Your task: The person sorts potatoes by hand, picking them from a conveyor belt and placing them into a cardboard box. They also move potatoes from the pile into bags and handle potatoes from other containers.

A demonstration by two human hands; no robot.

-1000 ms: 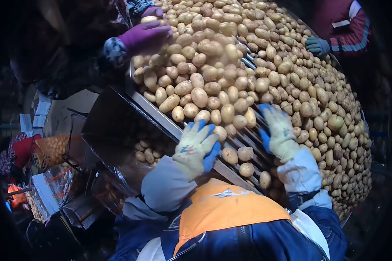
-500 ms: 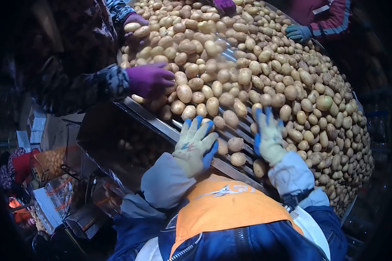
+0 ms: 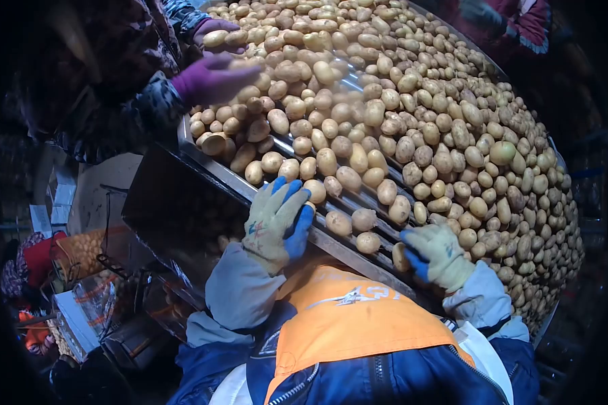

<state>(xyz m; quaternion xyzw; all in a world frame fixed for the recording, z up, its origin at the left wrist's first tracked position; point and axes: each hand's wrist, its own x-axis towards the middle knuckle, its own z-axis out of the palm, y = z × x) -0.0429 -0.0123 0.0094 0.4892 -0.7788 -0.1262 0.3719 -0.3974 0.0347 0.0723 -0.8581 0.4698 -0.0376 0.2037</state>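
Many potatoes (image 3: pixel 452 135) cover a sloping roller conveyor (image 3: pixel 385 229), whose metal bars show near me. My left hand (image 3: pixel 275 223), in a cream glove with blue fingertips, is at the conveyor's near edge, its fingers curled beside a potato that they partly cover. Whether it grips that potato is unclear. My right hand (image 3: pixel 439 253), in a matching glove, rests low over the bars with bent fingers touching or beside a potato (image 3: pixel 400 257). Between my hands, a few potatoes lie loose on the bars.
Across at the upper left, a co-worker's purple-gloved hands (image 3: pixel 216 77) are over the potatoes. Another person's gloved hand (image 3: pixel 481 12) is at the upper right. A metal edge (image 3: pixel 216 174) borders a dark chute on the left. Boxes (image 3: pixel 76 317) and people stand beyond, lower left.
My left hand has moved left and curled. My right hand has moved down and right, its fingers now bent. The co-worker's purple glove has shifted up and left; the upper-right hand has withdrawn.
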